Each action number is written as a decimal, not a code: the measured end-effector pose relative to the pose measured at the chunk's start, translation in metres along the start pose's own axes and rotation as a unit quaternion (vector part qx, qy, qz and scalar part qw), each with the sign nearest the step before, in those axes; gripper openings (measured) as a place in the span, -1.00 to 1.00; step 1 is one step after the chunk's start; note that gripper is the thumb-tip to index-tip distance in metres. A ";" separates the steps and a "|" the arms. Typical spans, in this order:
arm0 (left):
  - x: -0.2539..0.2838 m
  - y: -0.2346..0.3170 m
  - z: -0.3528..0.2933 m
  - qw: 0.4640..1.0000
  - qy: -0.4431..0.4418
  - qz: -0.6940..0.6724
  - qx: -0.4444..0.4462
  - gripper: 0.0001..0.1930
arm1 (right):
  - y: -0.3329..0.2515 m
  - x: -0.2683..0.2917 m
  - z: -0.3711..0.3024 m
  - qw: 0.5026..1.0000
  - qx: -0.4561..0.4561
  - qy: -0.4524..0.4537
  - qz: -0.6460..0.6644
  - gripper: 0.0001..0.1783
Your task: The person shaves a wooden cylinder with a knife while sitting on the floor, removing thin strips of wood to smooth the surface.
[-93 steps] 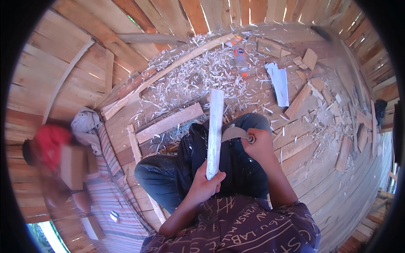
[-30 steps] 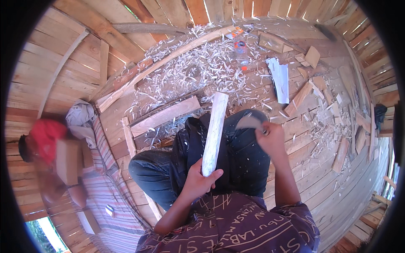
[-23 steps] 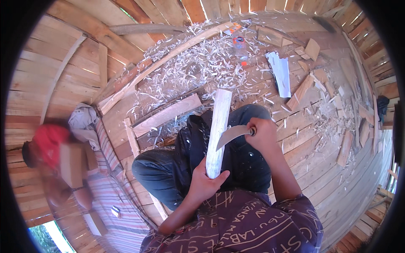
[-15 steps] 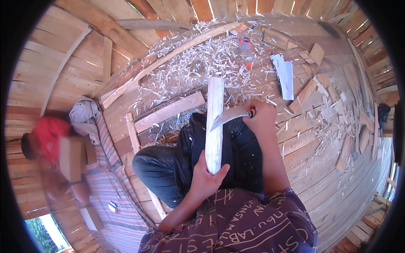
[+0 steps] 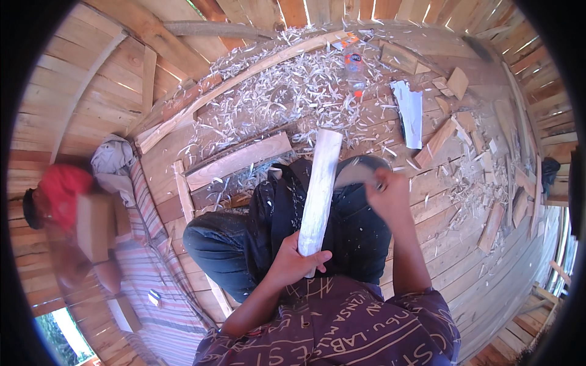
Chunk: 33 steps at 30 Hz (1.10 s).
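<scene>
My left hand [image 5: 298, 261] is closed round the lower end of a pale, whittled wooden stick [image 5: 321, 189], which slants up and away over my lap. On the right, my right hand [image 5: 389, 190] grips the handle of a knife, mostly hidden in the fist. The broad, curved knife blade [image 5: 354, 175] is smeared by motion and points left toward the stick. Whether its tip touches the wood I cannot tell. Under both hands are my crossed legs [image 5: 357, 244] in dark trousers, specked with small chips.
Wood shavings [image 5: 262, 100] cover the far floor, around a clear plastic bottle [image 5: 354, 73]. A plank [image 5: 241, 160] lies ahead of my knees. At right are a white sheet [image 5: 408, 114] and scattered wood offcuts [image 5: 436, 143]. A person in red [image 5: 64, 189] sits left, beside a striped mat [image 5: 146, 274].
The stick now tilts to the right at its far end, its near end lower. My right hand has moved slightly right and nearer me, drawing the blade off the stick's middle.
</scene>
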<state>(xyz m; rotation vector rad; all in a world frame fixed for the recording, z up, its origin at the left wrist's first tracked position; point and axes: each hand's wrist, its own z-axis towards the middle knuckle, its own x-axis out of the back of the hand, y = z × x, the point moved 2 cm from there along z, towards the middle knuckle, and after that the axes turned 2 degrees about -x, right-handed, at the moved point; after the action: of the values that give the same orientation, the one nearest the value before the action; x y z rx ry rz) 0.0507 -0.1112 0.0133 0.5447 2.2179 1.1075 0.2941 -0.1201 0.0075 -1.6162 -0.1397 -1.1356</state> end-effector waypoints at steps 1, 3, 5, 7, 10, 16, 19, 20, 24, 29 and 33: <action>0.001 -0.001 0.002 1.000 -0.007 -0.016 0.003 -0.57 | -0.009 -0.003 -0.011 0.999 0.006 -0.048 -0.009 -0.84; 0.001 -0.001 0.002 0.999 -0.025 -0.028 0.023 -0.56 | -0.013 -0.010 -0.020 0.994 0.021 -0.101 -0.025 -0.86; 0.001 0.004 -0.002 0.998 -0.039 -0.020 0.051 -0.56 | -0.013 -0.014 -0.017 0.992 0.047 -0.115 -0.037 -0.87; 0.001 0.002 -0.006 0.998 -0.012 0.022 0.052 -0.55 | -0.014 -0.011 -0.008 0.996 0.035 -0.072 -0.042 -0.87; -0.010 -0.012 -0.019 0.993 -0.038 0.089 0.072 -0.54 | -0.001 0.005 0.032 0.988 -0.122 0.008 -0.099 -0.81; 0.000 0.010 -0.011 0.994 0.065 0.075 0.034 -0.58 | 0.042 0.023 0.061 0.986 -0.154 0.055 -0.039 -0.73; 0.027 0.005 -0.010 0.999 0.041 -0.009 -0.019 -0.62 | 0.039 -0.002 0.034 0.993 -0.112 0.018 -0.016 -0.74; 0.029 0.004 -0.008 0.999 0.022 -0.031 -0.032 -0.62 | 0.040 -0.013 0.025 0.995 -0.096 0.001 -0.020 -0.75; 0.016 0.012 0.001 0.998 0.010 -0.036 -0.056 -0.62 | 0.030 -0.023 0.012 0.993 -0.027 -0.022 -0.114 -0.74; 0.012 0.024 0.008 0.993 -0.020 -0.098 -0.059 -0.61 | 0.034 -0.024 0.027 0.993 -0.057 0.013 -0.106 -0.74; 0.018 0.045 0.018 0.980 -0.067 -0.166 -0.081 -0.60 | 0.024 -0.026 0.019 0.992 -0.002 0.027 -0.126 -0.78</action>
<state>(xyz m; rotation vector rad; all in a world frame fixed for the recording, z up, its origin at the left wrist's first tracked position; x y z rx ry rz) 0.0533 -0.0649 0.0356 0.1636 1.9892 1.0299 0.3062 -0.1023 -0.0262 -1.6017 -0.3148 -1.3712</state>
